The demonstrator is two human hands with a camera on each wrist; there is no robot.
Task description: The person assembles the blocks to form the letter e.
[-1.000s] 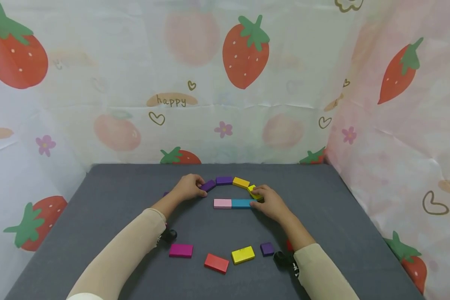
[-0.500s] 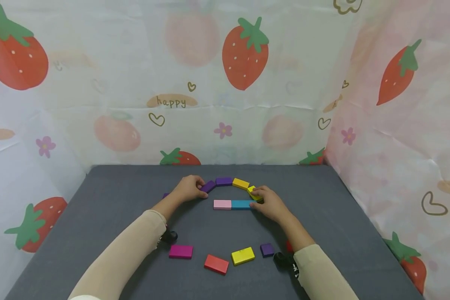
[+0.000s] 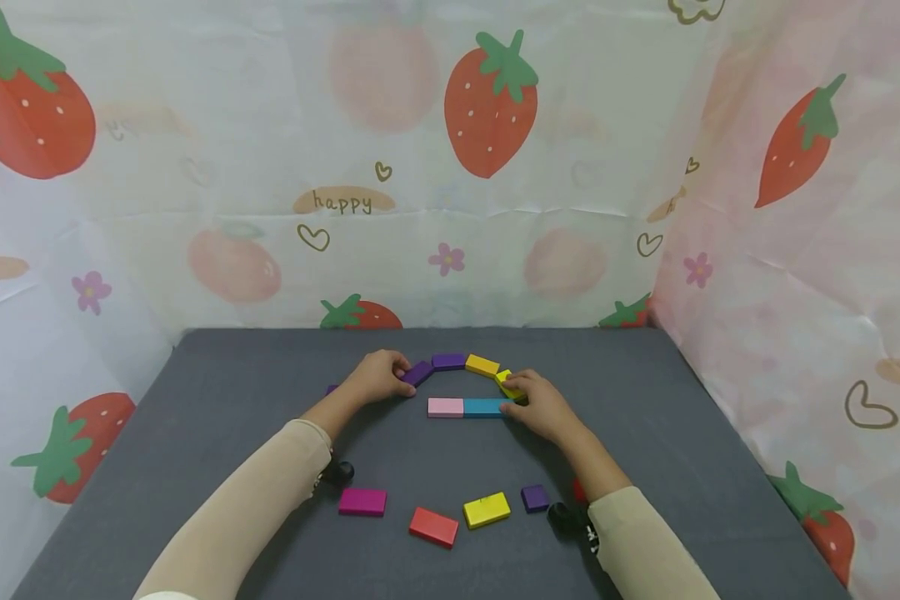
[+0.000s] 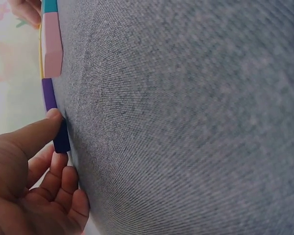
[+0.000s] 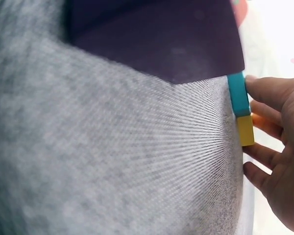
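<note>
An arc of blocks curves across the far part of the table. My left hand pinches the purple block at its left end between thumb and fingers, as the left wrist view also shows. A second purple block and an orange-yellow block follow it. At the arc's right end, the fingers of my right hand curl round a yellow block, partly covered by them. Its thumb lies at the right end of a blue block, which sits end to end with a pink block below the arc.
Nearer me lie a magenta block, a red block, a yellow block and a small purple block. My right wrist partly hides another red piece. Strawberry-print cloth hangs behind the grey table.
</note>
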